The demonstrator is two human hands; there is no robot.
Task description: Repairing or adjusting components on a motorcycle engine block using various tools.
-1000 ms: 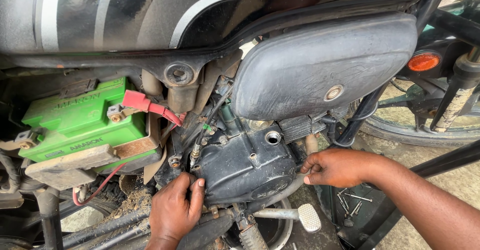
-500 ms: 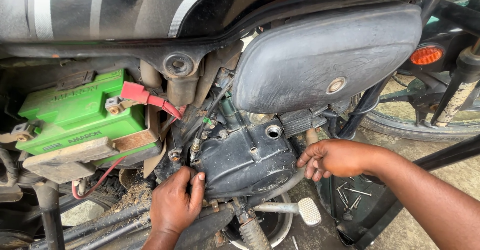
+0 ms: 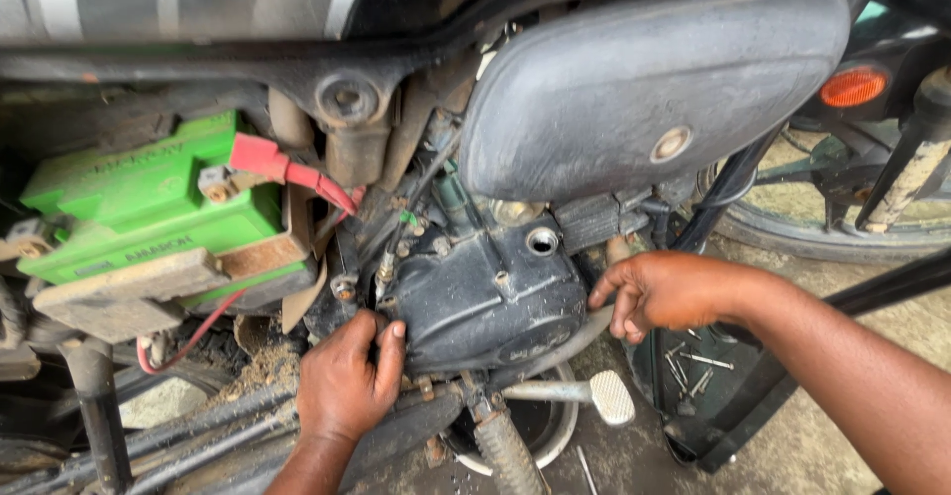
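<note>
A dirty black engine side cover sits low on a motorcycle, under a dark grey side panel. My left hand grips the cover's left lower edge, fingers curled onto it. My right hand presses on the cover's right edge, fingertips tucked behind it near a curved metal pipe. Both hands hold the cover between them. A round hole shows on the cover's top.
A green battery with a red terminal cap and red wire sits at the left. A silver pedal juts out below the cover. Loose screws lie in a dark tray at the right. A wheel and orange reflector stand behind.
Both hands stay on the cover; the view has shifted slightly lower and closer. My right hand has slid a little along the cover's right edge.
</note>
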